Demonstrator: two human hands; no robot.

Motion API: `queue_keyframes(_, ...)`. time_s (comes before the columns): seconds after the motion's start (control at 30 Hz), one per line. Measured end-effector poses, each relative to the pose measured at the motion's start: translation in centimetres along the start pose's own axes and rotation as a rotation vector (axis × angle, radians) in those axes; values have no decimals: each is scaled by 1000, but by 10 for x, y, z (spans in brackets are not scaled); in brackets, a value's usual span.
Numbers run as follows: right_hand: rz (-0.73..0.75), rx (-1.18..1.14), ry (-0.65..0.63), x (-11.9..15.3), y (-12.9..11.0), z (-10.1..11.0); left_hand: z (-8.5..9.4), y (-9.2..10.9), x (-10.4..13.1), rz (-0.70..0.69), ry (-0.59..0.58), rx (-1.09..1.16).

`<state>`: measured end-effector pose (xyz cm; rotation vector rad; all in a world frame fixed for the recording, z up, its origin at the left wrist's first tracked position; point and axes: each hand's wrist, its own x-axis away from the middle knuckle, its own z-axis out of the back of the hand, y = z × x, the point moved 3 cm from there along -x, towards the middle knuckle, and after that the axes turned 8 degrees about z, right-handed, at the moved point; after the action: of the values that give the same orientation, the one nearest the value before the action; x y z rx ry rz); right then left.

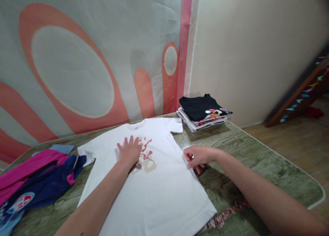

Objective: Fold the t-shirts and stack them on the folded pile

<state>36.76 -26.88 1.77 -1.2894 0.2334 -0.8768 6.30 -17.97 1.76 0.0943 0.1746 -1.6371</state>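
Note:
A white T-shirt (159, 191) with a red and beige print on its chest lies spread on the table, its neckline toward the wall. My left hand (129, 150) rests flat on the chest, fingers spread, covering part of the print. At the shirt's right side edge, below the sleeve, my right hand (196, 157) pinches the fabric between thumb and fingers. The hem reaches toward me at the bottom of the view.
A stack of folded shirts (203, 111), black one on top, sits at the table's back right. Loose pink and navy clothes (48, 177) lie at the left. The green wood-patterned table (257, 160) has a rounded right corner. A printed wall panel (115, 58) stands behind.

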Motion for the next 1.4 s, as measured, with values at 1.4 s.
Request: queue_keyframes(1.4, 319, 594, 684, -28, 15, 23, -3, 98, 53, -623, -154, 232)
